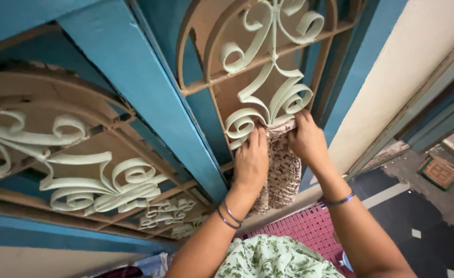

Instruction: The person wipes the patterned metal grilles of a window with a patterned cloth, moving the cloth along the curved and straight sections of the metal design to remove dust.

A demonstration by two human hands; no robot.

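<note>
Two bare hands at a window grille, both gripping one patterned cloth (281, 170).

Left hand (251, 162): fingers closed over the cloth's left edge, fingertips pressed up against a cream scroll; two dark bangles (229, 216) at the wrist.

Right hand (306, 139): fingers pinched on the cloth's upper right corner, just below the scrollwork; one blue bangle (340, 200) on the forearm.

Cloth: brown-and-cream speckled fabric, bunched at the top between the two hands, touching the lower curls of the grille, its remainder hanging down between the forearms.

Grille (270, 98): cream-painted iron scrolls set in a brown arched frame with a tan backing panel.

Window frame (134, 82): thick teal-blue wooden bars; a second scrolled panel (82, 175) lies to the left.

Below: pink woven seat (309, 229), a green floral garment (273, 260) at the bottom edge, dark floor tiles (422, 231) at right, a small patterned mat (439, 173) well apart at far right.
</note>
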